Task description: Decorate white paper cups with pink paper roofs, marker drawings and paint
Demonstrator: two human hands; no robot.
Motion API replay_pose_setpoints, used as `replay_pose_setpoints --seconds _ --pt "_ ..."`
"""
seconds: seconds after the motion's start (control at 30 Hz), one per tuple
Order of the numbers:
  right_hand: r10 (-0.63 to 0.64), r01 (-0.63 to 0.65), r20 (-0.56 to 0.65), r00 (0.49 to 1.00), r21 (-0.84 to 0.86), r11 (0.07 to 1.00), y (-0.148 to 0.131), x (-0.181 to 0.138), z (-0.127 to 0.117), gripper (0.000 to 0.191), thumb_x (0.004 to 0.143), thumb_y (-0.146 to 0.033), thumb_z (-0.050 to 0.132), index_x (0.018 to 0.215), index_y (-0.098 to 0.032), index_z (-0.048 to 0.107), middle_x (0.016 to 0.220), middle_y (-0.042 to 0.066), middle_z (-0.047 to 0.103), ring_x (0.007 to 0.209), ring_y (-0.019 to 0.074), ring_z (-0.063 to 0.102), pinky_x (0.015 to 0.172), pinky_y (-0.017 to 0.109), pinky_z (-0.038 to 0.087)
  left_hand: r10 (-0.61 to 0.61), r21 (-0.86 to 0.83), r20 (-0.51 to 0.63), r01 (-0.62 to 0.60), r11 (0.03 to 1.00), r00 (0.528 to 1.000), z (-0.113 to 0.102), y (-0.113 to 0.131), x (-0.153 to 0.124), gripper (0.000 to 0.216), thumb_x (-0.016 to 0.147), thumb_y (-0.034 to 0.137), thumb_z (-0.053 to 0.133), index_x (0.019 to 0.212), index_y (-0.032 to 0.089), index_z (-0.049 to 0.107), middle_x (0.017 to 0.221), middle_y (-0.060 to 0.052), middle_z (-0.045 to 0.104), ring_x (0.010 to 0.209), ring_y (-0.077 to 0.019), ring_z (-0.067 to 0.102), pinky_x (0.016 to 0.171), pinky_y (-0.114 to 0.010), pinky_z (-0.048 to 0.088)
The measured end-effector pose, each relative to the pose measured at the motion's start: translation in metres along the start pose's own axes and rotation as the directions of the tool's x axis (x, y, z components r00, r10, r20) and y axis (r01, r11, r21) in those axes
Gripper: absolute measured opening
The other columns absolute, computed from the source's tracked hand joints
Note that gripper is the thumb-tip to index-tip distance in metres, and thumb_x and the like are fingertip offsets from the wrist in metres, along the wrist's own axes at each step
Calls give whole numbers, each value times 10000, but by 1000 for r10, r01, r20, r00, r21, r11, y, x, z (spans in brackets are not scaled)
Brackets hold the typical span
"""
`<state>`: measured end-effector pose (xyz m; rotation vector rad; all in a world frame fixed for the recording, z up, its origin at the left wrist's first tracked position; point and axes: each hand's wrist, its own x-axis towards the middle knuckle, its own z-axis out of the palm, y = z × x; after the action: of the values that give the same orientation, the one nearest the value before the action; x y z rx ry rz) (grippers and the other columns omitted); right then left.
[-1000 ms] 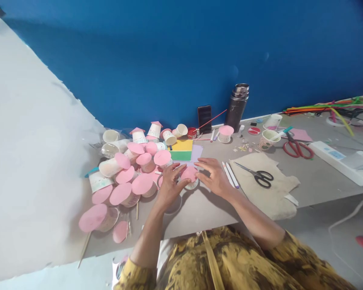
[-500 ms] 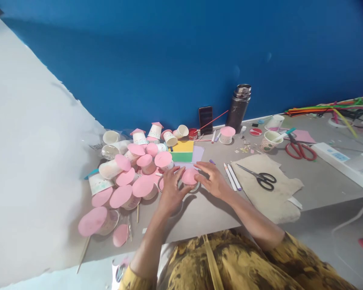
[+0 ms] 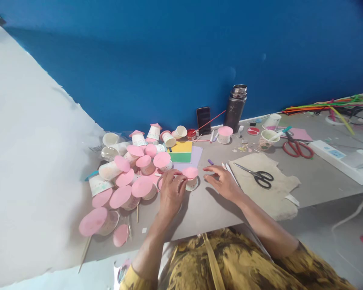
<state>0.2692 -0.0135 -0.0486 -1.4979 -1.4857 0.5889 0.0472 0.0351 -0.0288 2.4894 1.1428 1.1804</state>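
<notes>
Beside left hand [image 3: 172, 190]: pink-topped cup [image 3: 192, 185], rim down, axis upright
Left hand: gripping? Can't tell
Right hand [image 3: 223, 183]: fingers splayed, well clear
Cup print: unreadable

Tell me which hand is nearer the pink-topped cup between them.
Left. Your left hand is at the left edge of the pink-topped cup; your right hand is apart, to its right.

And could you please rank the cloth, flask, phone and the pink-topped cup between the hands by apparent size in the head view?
1. Cloth
2. Flask
3. Phone and pink-topped cup: too alike to rank; the cup looks nearer.
</notes>
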Motion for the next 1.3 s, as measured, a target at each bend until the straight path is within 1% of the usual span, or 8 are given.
replay_pose_setpoints --seconds 0.23,0.53,0.67,0.8,0.97,1.1,1.2,1.3 --pt "-58 116 166 984 -363 925 -12 26 3 385 899 -142 657 1270 -215 732 1311 107 743 1248 301 651 1115 469 479 -319 -319 -11 299 899 948 -6 -7 4 129 927 316 627 977 222 698 1061 -71 707 987 -220 679 816 -349 577" --pt "204 -136 80 976 -509 850 -15 54 15 268 958 -360 616 1101 -203 779 1076 154 799 1020 326 725 814 380 517 -543 -435 51 508 743 838 -17 -16 -5 197 887 372 646 916 196 731 941 -46 761 760 -170 696 715 -296 568" --pt "308 -257 20 951 -501 827 -17 69 25 299 943 -369 616 1149 -204 757 1056 133 809 960 295 740 778 347 496 -560 -485 48 510 711 827 -18 -14 -7 209 854 379 672 893 187 743 966 -62 775 800 -173 690 726 -285 561" --pt "353 -327 -31 935 -459 826 -22 74 22 162 895 -267 627 930 -214 776 971 93 812 889 240 729 705 283 449 -606 -534 50 533 656 794 -31 3 -3 177 815 354 693 823 182 734 830 -41 746 705 -149 645 667 -256 539" --pt "329 -336 -80 941 -349 875 -39 52 -17 180 897 -306 590 870 -217 743 800 19 768 684 170 660 597 246 400 -607 -625 189 571 532 772 -40 36 4 227 816 398 714 817 170 714 764 -40 710 635 -146 638 588 -255 542" --pt "259 -259 -27 965 -218 941 -59 22 -47 256 884 -370 588 707 -207 674 630 -19 662 559 133 552 535 237 362 -561 -670 311 596 443 767 -32 59 16 358 829 493 703 980 168 694 761 -35 691 632 -171 652 458 -231 470" --pt "199 -197 -5 980 -162 967 -74 -3 -56 243 872 -365 600 704 -210 681 593 -25 647 530 129 518 518 245 330 -504 -613 355 603 511 788 -23 70 24 388 837 525 691 1003 174 703 708 -13 673 566 -144 595 438 -213 402" --pt "151 -142 46 987 -154 978 -79 -23 -59 208 883 -333 604 739 -218 702 628 -22 682 561 131 550 543 243 346 -438 -499 402 594 631 804 -13 77 25 341 847 492 670 693 188 663 545 18 574 503 -125 535 475 -215 380"
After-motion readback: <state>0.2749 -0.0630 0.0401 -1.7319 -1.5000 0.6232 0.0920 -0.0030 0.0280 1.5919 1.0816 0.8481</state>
